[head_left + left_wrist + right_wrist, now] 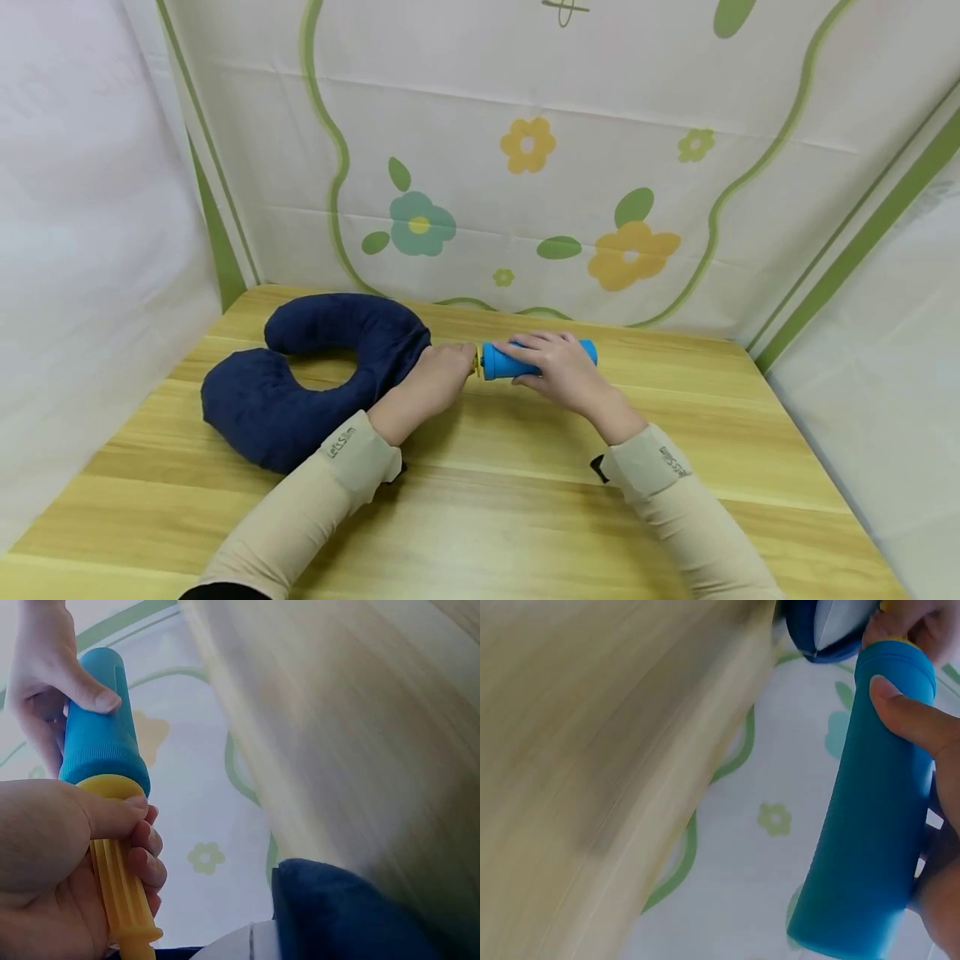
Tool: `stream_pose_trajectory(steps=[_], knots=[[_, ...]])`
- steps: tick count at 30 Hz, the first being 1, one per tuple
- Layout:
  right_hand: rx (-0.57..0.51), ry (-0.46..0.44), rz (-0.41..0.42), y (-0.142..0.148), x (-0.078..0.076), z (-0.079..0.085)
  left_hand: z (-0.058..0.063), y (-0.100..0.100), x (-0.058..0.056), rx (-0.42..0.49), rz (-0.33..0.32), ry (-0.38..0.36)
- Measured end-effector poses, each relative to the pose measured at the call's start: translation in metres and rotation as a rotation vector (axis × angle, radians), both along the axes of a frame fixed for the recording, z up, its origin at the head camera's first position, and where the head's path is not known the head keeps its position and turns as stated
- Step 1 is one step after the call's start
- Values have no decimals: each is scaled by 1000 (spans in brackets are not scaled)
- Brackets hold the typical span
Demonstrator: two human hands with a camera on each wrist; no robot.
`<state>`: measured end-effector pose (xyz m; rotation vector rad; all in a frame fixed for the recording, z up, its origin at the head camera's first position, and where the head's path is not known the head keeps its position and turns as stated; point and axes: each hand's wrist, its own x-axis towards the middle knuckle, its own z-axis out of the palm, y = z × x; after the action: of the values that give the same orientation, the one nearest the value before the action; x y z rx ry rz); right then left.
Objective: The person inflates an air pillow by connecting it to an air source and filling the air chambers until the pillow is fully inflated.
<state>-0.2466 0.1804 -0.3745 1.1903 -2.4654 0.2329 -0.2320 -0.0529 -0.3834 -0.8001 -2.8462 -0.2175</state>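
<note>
A blue cylinder (500, 364) with a yellow ridged handle (120, 889) at one end is held level above the table. My left hand (442, 375) curls round the yellow handle, its thumb near the handle's round flange, as the left wrist view shows. The right hand (566, 375) grips the blue cylinder, thumb along one side and fingers round the other. In the right wrist view the cylinder's (870, 817) far end sticks out past that hand. At the joint, the yellow flange sits against or very near the cylinder's ribbed end; I cannot tell whether the two are fastened.
A dark blue U-shaped neck pillow (300, 417) lies on the wooden table (510, 533) at the left, close by the left hand and forearm. Behind the table hangs a white cloth (465, 108) printed with flowers, and more pale cloth hangs along both sides.
</note>
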Motion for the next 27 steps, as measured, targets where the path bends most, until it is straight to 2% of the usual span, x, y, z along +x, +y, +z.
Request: stream_pose_trajectory(steps=[11, 16, 21, 27], knots=[[-33, -48, -51, 46, -1, -1, -1, -4, -2, 2, -16, -10], [-45, -37, -52, 58, -2, -4, -1, -5, -2, 0, -19, -10], [-59, -24, -56, 58, -2, -6, -2, -4, -1, 19, -27, -1], [-61, -54, -37, 39, 0, -7, -4, -1, -1, 1, -17, 6]])
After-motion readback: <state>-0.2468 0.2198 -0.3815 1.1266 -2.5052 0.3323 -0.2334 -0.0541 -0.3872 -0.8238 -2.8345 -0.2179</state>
